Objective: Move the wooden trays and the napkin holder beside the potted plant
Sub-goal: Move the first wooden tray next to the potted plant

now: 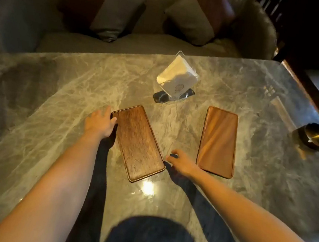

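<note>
Wooden trays lie flat on the marble table (36, 92), two of them, and both have nothing in them. In the head view, the darker tray (138, 143) lies at a slant, on the near left side of the napkin holder (177, 80). The lighter tray (218, 141) lies on the near right side of the napkin holder, well apart from the darker one. The napkin holder is clear, stands on a dark base, and has white napkins inside it. The left hand (100, 122) is spread loose with its fingers touching the far left edge of the darker tray. The right hand (181, 162) has its fingers curled at the near right corner of the same tray. Neither hand has a firm grip yet. I think the hands sit at opposite corners so they can lift the long tray level without tipping it. A round dark ashtray (314, 136) sits far to the right of the napkin holder. No potted plant shows anywhere, so I cannot tell where the things must go. Nothing looks moved yet.
</note>
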A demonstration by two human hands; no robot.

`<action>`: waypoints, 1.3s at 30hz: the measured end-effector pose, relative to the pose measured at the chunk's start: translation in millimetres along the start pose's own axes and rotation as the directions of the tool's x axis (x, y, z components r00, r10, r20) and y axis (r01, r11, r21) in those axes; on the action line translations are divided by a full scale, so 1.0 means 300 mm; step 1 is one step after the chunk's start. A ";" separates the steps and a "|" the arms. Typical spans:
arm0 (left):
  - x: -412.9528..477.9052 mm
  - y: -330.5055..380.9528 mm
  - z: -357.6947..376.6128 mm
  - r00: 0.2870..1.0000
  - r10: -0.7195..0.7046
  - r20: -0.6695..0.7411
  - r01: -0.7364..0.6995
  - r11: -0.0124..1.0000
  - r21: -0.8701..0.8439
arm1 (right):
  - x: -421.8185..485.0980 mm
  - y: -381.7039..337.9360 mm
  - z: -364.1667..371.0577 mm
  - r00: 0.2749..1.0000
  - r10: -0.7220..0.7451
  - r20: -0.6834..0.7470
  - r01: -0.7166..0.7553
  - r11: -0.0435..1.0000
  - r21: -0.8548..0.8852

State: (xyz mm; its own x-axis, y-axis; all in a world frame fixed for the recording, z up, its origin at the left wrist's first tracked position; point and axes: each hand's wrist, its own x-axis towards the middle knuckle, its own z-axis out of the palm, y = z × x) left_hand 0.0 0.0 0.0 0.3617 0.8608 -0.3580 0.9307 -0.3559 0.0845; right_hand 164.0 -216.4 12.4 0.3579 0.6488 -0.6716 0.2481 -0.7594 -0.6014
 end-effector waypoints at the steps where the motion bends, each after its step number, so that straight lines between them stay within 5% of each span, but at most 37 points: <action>1: 0.012 -0.002 -0.004 1.000 -0.001 0.028 0.000 1.000 0.029 | 0.001 0.003 0.017 1.000 0.011 0.001 -0.011 1.000 0.012; 6: 0.078 -0.008 0.019 0.996 0.067 0.056 -0.069 0.996 0.048 | -0.013 0.017 0.075 0.987 0.161 0.010 -0.161 0.971 0.180; 18: 0.134 0.000 0.044 0.977 0.163 0.135 -0.145 0.980 -0.138 | -0.026 -0.028 0.179 0.945 0.279 -0.168 -0.196 0.899 0.392; 30: 0.113 -0.146 0.009 0.985 0.064 0.162 -0.005 0.941 -0.340 | -0.020 -0.098 0.249 0.918 0.297 -0.262 -0.162 0.886 0.435; 39: 0.073 -0.439 -0.070 0.985 -0.140 0.098 0.169 0.881 -0.442 | 0.072 -0.319 0.296 0.946 0.147 -0.289 -0.069 0.962 0.265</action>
State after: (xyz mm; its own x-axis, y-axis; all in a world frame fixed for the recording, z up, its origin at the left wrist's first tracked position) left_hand -113.4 73.5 0.6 0.2209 0.8622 -0.4558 0.9053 -0.0074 0.4247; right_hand 68.2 -125.3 17.1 0.6349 0.4882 -0.5989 -0.0244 -0.7621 -0.6471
